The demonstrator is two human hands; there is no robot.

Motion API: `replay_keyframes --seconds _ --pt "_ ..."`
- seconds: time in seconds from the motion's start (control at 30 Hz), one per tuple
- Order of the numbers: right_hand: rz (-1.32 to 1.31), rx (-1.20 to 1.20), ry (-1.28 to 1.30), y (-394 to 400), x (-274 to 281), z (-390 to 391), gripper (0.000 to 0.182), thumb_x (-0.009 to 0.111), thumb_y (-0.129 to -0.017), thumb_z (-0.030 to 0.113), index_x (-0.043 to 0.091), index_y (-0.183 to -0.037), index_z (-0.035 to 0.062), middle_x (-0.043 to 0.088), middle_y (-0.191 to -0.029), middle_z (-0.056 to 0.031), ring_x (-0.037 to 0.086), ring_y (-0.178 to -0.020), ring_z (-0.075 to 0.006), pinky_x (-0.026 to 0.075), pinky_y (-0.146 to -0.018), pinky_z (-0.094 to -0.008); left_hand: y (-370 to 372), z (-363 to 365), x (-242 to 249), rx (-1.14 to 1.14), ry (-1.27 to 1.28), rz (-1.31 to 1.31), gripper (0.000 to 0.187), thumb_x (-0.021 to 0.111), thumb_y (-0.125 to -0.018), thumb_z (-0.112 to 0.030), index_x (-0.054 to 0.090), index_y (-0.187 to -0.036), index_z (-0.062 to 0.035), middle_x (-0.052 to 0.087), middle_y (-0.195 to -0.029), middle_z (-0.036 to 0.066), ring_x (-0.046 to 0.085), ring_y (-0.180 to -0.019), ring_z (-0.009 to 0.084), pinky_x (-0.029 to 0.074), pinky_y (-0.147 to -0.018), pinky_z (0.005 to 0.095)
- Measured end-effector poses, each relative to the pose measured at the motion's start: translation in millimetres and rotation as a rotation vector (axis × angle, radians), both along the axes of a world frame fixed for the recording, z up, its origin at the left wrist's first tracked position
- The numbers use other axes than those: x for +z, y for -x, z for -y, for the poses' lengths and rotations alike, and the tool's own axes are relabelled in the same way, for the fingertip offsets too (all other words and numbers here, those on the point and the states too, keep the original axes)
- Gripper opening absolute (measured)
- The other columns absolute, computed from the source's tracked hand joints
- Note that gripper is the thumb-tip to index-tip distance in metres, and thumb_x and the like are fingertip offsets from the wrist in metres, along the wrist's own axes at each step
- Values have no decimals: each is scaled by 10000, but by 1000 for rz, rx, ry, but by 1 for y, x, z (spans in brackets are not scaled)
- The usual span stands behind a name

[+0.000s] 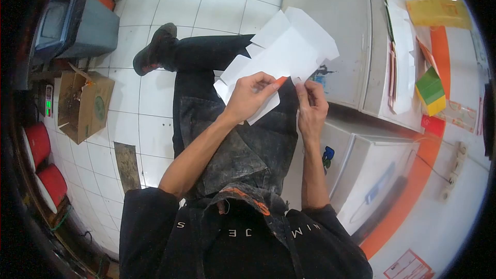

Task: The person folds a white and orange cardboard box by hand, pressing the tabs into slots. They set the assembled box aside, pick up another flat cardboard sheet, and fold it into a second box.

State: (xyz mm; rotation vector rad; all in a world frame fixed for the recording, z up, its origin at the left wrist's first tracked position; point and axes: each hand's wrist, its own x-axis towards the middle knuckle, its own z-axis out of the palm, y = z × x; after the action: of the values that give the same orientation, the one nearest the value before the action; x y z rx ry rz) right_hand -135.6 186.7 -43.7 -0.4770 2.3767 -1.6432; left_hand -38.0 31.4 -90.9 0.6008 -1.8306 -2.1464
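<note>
A white card box blank (289, 49), partly unfolded with several flaps, lies over my lap. Its near edge is bent up and shows an orange outer side. My left hand (251, 95) pinches this orange edge between thumb and fingers. Just to the right, my right hand (311, 101) has its thumb and forefinger closed at a corner flap of the same blank. Below the blank, a dark, stained apron (227, 150) covers my thighs.
On the right stand a white cabinet (330, 0) and a lower white unit (372, 175). Flat cartons (400, 62) lean against the wall. A brown cardboard box (85, 106), a grey bin (93, 26) and red-topped stools (51, 183) are on the left. White tiles (222, 0) cover the floor.
</note>
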Motion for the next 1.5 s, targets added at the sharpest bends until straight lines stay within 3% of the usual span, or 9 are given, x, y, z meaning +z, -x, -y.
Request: replay_keyframes --seconds 0.2,0.43,0.73,1.0,1.07,1.13,1.37,1.5 --pt "-412 292 -247 1 18 11 165 842 -886 108 754 -966 -8 626 -993 -110 626 -950 -253 505 -815 -374 1 -2 -14 -18 -300 -59 223 719 -1019 -150 755 -1119 46 778 -1002 84 700 -958 129 551 -895 291" --pt "-237 181 -236 -7 20 19 182 849 -872 116 746 -941 -18 638 -995 -109 631 -950 -268 507 -806 -379 1 1 -21 -88 -330 -96 203 687 -1053 -145 741 -1131 35 759 -1058 97 717 -1023 154 590 -956 318" --pt "-310 205 -284 -5 20 20 161 831 -872 112 762 -938 -18 650 -980 -122 633 -950 -282 504 -837 -393 1 0 -25 -94 -362 -98 198 682 -1055 -144 733 -1129 31 763 -1078 102 725 -1021 159 594 -981 324" --pt "-341 383 -412 3 24 7 144 803 -902 117 769 -958 -11 725 -981 -134 676 -931 -291 519 -832 -392 -2 2 -20 -76 -407 -66 215 687 -1030 -100 726 -1139 81 774 -1048 134 740 -1035 179 591 -959 306" --pt "-323 394 -398 0 21 5 149 802 -906 124 770 -967 -8 738 -964 -135 689 -906 -295 525 -818 -396 -2 5 -17 -69 -557 -98 224 685 -1021 -77 724 -1165 89 778 -1059 137 747 -1033 191 590 -963 306" --pt "-35 176 -382 -9 23 5 151 801 -911 133 771 -975 1 737 -907 -140 696 -844 -322 532 -781 -408 0 5 -18 -103 -518 -86 226 675 -1030 -81 721 -1182 80 773 -1095 141 745 -1046 193 597 -976 325" --pt "-257 206 -377 -12 16 -2 147 796 -911 122 732 -933 -8 715 -867 -154 680 -810 -341 517 -742 -423 1 5 -22 -198 -407 -44 232 714 -1013 -82 735 -1208 43 773 -1128 125 738 -1057 185 593 -986 333" --pt "-349 236 -385 -12 14 -1 135 783 -913 101 697 -935 0 687 -864 -146 666 -851 -349 495 -782 -438 1 4 -23 -190 -427 -71 232 727 -1005 -78 739 -1203 41 775 -1128 119 736 -1060 184 590 -991 334"
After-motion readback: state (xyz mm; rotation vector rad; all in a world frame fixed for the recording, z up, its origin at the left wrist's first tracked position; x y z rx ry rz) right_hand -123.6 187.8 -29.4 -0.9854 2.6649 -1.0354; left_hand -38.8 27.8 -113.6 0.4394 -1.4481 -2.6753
